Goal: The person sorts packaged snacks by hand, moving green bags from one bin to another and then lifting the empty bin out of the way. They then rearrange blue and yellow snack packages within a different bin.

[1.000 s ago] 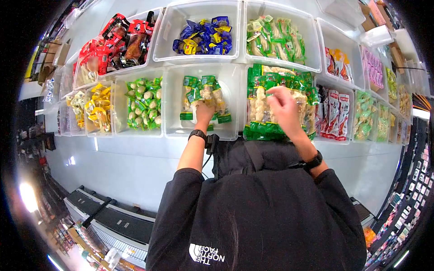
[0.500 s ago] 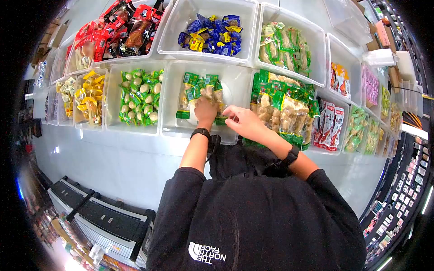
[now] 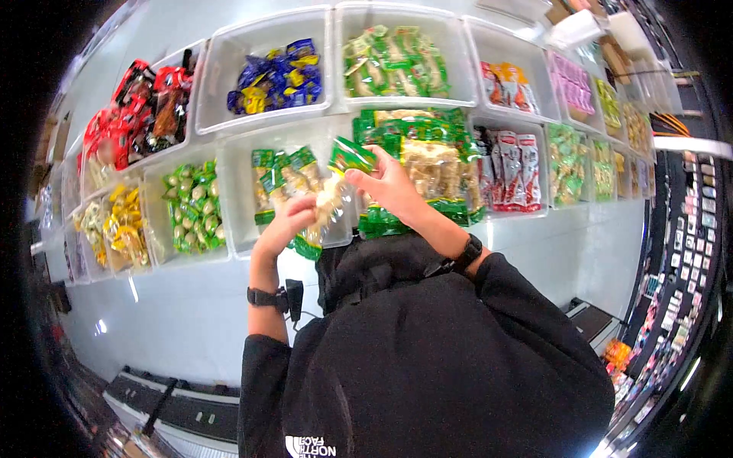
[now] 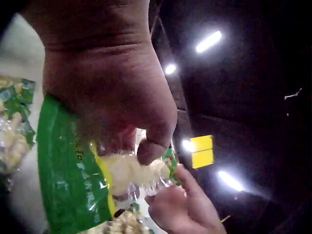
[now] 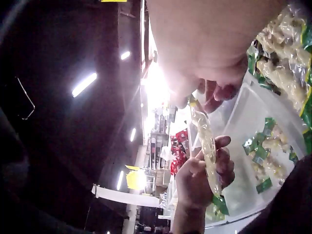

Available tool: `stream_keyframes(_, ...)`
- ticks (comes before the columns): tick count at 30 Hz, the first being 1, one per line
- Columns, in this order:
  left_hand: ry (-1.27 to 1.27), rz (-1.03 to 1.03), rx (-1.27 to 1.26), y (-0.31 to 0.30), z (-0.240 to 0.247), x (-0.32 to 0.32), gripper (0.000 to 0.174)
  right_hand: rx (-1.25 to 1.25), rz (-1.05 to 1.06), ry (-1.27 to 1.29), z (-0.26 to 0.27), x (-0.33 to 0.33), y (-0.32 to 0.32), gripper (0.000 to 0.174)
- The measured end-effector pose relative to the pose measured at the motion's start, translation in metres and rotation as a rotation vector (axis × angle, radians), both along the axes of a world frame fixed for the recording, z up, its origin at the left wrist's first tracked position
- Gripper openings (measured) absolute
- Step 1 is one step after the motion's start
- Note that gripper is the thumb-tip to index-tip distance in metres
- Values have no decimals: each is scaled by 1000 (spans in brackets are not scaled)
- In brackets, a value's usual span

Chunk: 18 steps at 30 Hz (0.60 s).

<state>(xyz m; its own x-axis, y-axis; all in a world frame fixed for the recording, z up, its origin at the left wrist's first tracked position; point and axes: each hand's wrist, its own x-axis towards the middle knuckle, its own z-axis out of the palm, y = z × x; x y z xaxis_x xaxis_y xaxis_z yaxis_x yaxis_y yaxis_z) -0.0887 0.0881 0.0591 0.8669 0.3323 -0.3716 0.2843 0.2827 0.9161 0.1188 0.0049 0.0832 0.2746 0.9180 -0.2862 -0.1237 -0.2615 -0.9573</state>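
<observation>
A clear snack packet with green ends (image 3: 330,204) and pale, lumpy food inside is held up at a slant between both hands, over the front edge of a white bin (image 3: 243,229). My left hand (image 3: 285,227) grips its lower part, thumb and fingers around the plastic. Near the upper green end, my right hand (image 3: 391,187) pinches it. Seen from the right wrist, the packet (image 5: 206,146) is edge-on, with the left hand (image 5: 197,183) holding its lower half. Similar packets (image 3: 289,177) lie in the bin behind the hands.
To the right, a bin is heaped with larger piles of green-ended packets (image 3: 431,164). Green egg-like packs (image 3: 191,202) fill the bin on the left. Behind stand bins of blue packs (image 3: 276,80) and long green packs (image 3: 393,61). Red-and-white pouches (image 3: 519,172) lie farther right.
The left hand has come up out of the bin and now holds a packet. My right hand moved from the right-hand bin to the left, then took the packet's upper end. The view has shifted.
</observation>
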Motion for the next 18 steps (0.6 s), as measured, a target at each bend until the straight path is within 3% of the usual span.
stream_keyframes(3, -9, -2, -91, -13, 28, 29, 41, 21, -83, 34, 5, 29, -29, 28)
stream_keyframes(6, -47, -41, 27, -12, 21, 56, 39, 5, -475, 142, 8, 53, -61, 19)
stream_keyframes(8, -53, 119, 47, -16, 14, 73, 36, 0, -674, 216, -14, 74, -83, 15)
stream_keyframes(10, -31, 117, 16, -23, 17, 93, 32, 33, -780, 363, -22, 85, -99, 15)
stream_keyframes(14, -44, 284, 111, -30, -25, 118, 29, -33, -875, 446, -53, 99, -111, 17)
stream_keyframes(18, 56, 466, 103, -36, -39, 127, 44, -58, -880, 480, -70, 108, -106, 18)
